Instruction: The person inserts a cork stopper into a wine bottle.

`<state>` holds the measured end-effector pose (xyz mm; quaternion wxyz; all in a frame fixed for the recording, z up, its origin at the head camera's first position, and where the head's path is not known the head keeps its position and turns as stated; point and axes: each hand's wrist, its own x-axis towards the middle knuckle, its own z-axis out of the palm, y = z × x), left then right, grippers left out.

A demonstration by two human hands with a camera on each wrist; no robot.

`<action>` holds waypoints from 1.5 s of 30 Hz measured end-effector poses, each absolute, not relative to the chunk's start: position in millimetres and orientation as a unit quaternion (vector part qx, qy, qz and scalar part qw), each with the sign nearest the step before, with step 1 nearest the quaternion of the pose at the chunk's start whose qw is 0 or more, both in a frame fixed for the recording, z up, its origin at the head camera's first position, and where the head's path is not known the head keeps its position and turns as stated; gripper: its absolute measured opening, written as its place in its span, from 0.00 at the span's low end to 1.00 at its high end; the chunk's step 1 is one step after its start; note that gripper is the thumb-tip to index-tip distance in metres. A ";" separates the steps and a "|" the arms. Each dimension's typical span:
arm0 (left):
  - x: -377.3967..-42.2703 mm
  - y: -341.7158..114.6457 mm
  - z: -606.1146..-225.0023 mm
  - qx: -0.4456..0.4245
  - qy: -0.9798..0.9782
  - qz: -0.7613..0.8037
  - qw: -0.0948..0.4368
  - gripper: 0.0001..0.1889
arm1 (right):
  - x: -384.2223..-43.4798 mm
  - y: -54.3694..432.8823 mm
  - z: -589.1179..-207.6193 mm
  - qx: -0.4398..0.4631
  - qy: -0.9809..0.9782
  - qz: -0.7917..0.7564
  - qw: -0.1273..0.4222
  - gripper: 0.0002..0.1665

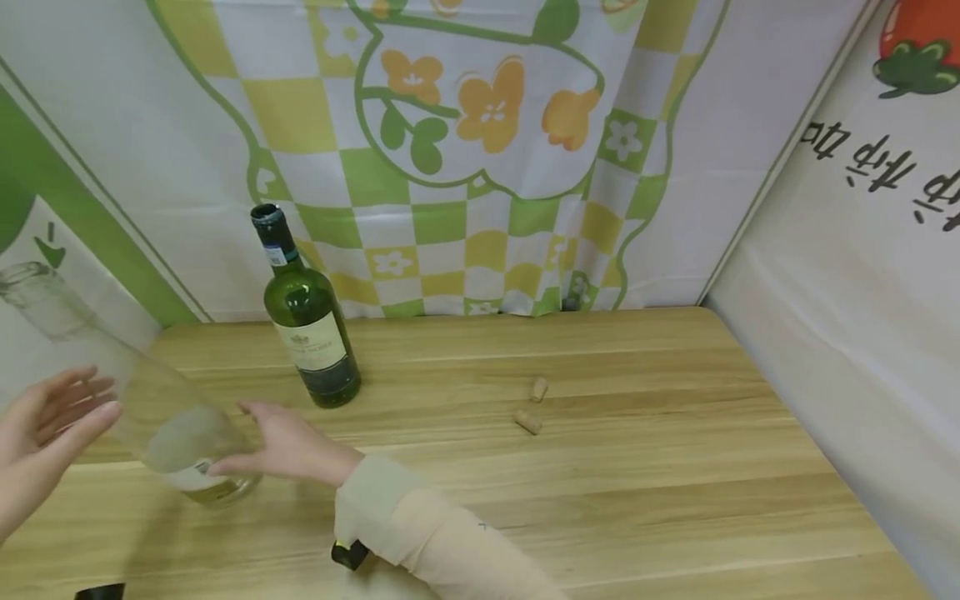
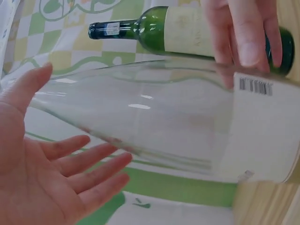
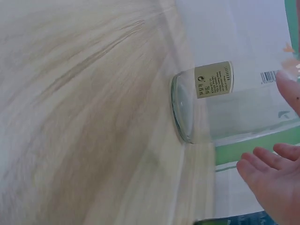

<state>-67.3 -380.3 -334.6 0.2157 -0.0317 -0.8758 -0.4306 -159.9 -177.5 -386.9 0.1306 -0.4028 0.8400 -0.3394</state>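
Greens, Yellows and Pale Neutrals

Green bottle point(image 1: 302, 297): translucent green glass with a dark neck bearing a small blue-and-white patch point(image 1: 276, 256); front label point(image 1: 315, 343) cream above, near-black below. Clear bottle point(image 2: 140, 119): colourless glass; whitish label point(image 2: 265, 136) with a black-and-white striped barcode point(image 2: 255, 86), and a tan panel point(image 3: 214, 79) printed in black. Backdrop point(image 1: 438, 223): green-and-white and yellow-and-white checks with white flowers point(image 1: 622, 140); orange blossoms point(image 1: 491, 107) and green leaves point(image 1: 427, 146) on white within a wavy green outline. Left cloth point(image 1: 97, 233): white, crossed by a broad green band. Right cloth point(image 1: 847, 267): white, with black lettering point(image 1: 892, 171) and a red-orange fruit point(image 1: 926, 25) capped in green. Table point(image 1: 637, 467): yellowish-brown wood with streaked grain. Corks point(image 1: 528, 422): tan. Sleeve point(image 1: 442, 533): pale beige.
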 end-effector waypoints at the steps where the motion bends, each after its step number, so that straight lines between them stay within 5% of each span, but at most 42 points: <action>1: -68.3 -378.4 -333.4 -0.031 -0.873 -0.436 0.217 0.29 | -160.7 -178.1 -387.4 -0.398 0.833 -0.358 0.140 0.50; 19: -87.4 -362.2 -333.7 -0.006 -0.883 -0.446 0.145 0.25 | -163.8 -190.1 -398.9 -0.322 0.741 -0.529 0.259 0.51; 45: -60.9 -325.8 -323.2 -0.041 -0.889 -0.419 0.183 0.23 | -142.1 -162.2 -388.0 -0.394 0.773 -0.463 0.182 0.52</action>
